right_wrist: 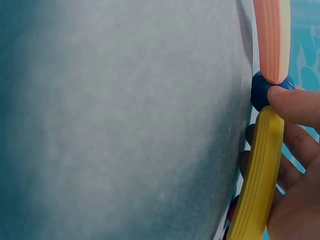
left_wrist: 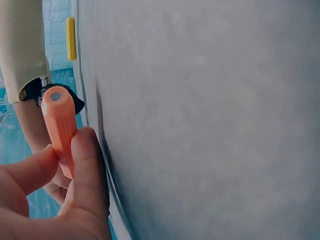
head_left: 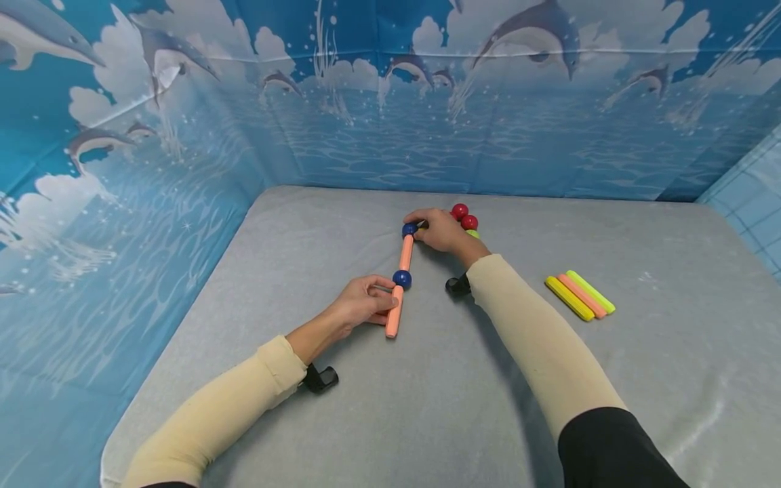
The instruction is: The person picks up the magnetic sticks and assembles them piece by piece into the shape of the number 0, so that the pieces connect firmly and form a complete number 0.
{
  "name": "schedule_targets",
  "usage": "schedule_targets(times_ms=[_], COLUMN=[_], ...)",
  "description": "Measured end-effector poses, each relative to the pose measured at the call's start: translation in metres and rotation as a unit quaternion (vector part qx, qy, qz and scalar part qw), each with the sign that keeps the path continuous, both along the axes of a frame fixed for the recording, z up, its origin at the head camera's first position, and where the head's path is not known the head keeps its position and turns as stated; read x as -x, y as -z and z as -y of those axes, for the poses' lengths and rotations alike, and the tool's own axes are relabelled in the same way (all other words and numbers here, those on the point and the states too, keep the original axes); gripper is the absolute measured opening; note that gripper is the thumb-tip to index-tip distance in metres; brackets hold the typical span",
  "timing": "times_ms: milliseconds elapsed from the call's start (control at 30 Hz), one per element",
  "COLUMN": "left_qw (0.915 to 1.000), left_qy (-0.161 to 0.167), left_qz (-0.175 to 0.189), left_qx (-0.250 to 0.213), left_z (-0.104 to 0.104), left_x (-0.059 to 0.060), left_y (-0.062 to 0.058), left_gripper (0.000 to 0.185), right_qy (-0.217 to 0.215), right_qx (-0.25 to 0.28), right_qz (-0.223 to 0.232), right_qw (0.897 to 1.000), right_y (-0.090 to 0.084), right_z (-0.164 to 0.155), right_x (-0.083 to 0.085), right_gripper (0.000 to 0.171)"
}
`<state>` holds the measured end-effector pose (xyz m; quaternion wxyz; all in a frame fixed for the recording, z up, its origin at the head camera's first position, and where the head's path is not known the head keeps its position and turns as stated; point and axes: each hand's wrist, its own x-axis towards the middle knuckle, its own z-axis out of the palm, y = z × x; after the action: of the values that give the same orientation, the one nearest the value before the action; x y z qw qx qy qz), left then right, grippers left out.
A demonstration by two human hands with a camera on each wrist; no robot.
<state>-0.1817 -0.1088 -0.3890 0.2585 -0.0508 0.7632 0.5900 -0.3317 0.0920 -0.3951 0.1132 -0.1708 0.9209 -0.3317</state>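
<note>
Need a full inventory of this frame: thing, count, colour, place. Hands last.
orange sticks: 2, salmon orange, mid-table, in one line joined by the blue balls
blue balls: 2, dark blue, one between the two orange sticks, one at the far end under the right hand's fingers
yellow stick: 1, yellow, in the right hand, its end against the far blue ball
red balls: 2, red, just beyond the right hand
loose sticks: 3, yellow, orange, lime, side by side at table right
table: 1, grey cloth top
backdrop: blue dolphin print, behind and left
left hand: pinches the near orange stick
right hand: holds the yellow stick, a fingertip on the far blue ball
</note>
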Motion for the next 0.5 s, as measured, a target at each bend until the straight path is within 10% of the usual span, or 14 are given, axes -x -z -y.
schedule_targets(times_ms=[500], left_qw=[0.9998], left_qy=[0.004], left_qz=[-0.015], left_qx=[0.008], left_z=[-0.0022], left_x=[0.0031], left_y=[0.0013], left_gripper=[0.033], right_qy=[-0.003], right_qx=[-0.008], right_qz=[-0.020], right_qw=[1.000], right_y=[-0.0012], right_z=[0.0035], right_x=[-0.0033], right_gripper=[0.037])
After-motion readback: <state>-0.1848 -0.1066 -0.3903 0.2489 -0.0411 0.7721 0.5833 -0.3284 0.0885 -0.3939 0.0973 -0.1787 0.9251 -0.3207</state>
